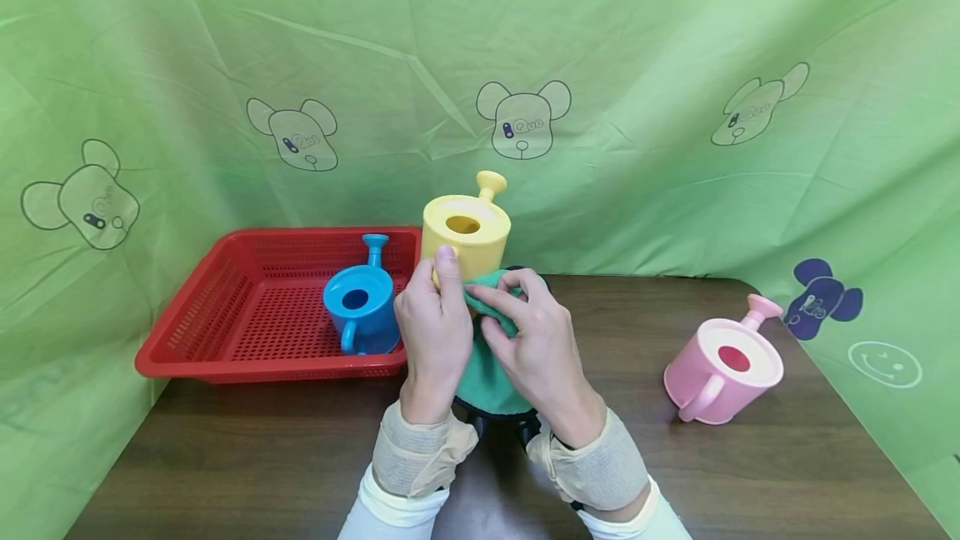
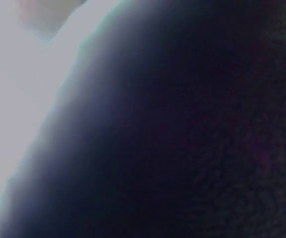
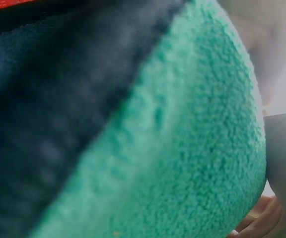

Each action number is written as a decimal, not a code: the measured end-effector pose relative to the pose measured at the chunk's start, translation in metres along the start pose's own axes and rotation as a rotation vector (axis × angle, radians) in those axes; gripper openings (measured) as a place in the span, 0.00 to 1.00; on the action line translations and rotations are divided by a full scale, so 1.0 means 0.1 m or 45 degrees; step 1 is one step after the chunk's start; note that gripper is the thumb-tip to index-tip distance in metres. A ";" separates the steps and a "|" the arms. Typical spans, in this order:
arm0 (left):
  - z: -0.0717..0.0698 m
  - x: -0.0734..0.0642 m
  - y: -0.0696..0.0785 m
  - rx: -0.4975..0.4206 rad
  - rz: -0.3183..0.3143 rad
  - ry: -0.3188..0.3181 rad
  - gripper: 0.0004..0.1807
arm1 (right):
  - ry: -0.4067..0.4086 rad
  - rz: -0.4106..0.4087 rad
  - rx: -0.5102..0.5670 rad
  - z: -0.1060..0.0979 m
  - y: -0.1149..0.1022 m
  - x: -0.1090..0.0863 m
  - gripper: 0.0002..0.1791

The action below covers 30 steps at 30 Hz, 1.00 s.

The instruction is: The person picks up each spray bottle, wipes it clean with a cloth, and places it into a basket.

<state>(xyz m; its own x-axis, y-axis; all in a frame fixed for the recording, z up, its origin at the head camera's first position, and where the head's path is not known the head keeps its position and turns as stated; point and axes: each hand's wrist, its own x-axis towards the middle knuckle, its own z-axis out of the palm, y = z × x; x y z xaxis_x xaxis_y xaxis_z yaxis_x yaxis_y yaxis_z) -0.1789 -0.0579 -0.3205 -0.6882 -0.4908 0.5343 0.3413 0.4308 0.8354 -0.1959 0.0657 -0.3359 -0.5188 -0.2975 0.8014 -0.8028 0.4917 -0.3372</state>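
Observation:
My left hand (image 1: 438,327) grips a yellow toy watering can (image 1: 483,248) by its handle side, thumb on top near the rim. The can is held up above the table, its spout pointing away. In my right hand (image 1: 536,340) a green cloth (image 1: 491,382) with a dark edge is pinched, a fold of it pressed against the can's lower right side. The rest of the cloth hangs down between my wrists. Close up, the green cloth (image 3: 197,129) fills much of the right wrist view. Dark, blurred fabric (image 2: 173,129) covers most of the left wrist view.
A red plastic basket (image 1: 172,340) stands at the left with a blue watering can (image 1: 375,315) inside its right end. On the right of the brown table (image 1: 285,440) is a pink watering can (image 1: 712,373). A green printed curtain (image 1: 405,40) hangs behind and on both sides.

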 end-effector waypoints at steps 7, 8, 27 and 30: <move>-0.02 0.02 0.01 -0.064 -0.003 0.031 0.20 | -0.005 -0.018 0.014 0.02 -0.01 0.00 0.17; -0.03 0.02 0.01 -0.077 -0.003 0.039 0.20 | -0.007 -0.019 0.016 0.02 -0.01 0.00 0.17; -0.07 0.05 0.02 -0.188 0.013 0.140 0.24 | -0.060 -0.047 0.027 0.06 -0.04 -0.01 0.17; -0.08 0.06 0.02 -0.205 0.022 0.148 0.25 | -0.069 -0.048 0.028 0.06 -0.04 -0.02 0.17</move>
<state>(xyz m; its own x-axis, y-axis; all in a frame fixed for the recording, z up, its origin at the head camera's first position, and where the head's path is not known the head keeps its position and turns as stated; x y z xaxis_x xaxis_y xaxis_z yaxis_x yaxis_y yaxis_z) -0.1772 -0.0655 -0.3147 -0.6057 -0.5727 0.5524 0.4568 0.3182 0.8307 -0.1935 0.0593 -0.3388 -0.5027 -0.3598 0.7861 -0.8281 0.4615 -0.3183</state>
